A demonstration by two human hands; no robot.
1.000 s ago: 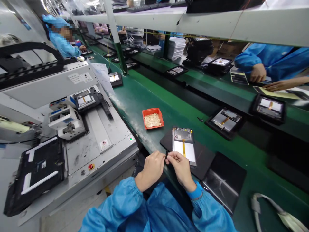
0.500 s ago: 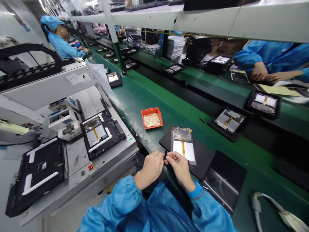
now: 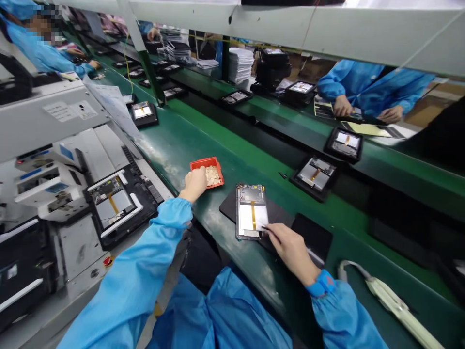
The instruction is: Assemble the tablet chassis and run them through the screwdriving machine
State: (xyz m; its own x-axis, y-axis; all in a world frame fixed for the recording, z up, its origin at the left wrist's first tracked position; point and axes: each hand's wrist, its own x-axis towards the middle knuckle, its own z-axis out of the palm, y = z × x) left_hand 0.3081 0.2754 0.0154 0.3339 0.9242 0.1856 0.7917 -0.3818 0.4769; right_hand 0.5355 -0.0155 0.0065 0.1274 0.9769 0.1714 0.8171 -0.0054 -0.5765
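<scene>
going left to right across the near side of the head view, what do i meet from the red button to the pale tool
Red button → left hand → opened device → right hand → pale tool

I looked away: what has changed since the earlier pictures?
The left hand has parted from the right hand and moved forward to the red tray. The right hand has shifted to the near right corner of the tablet, seemingly pinching a small dark piece. On the machine, the black holder slid toward the near edge. Tablet and red tray stayed put.
</scene>
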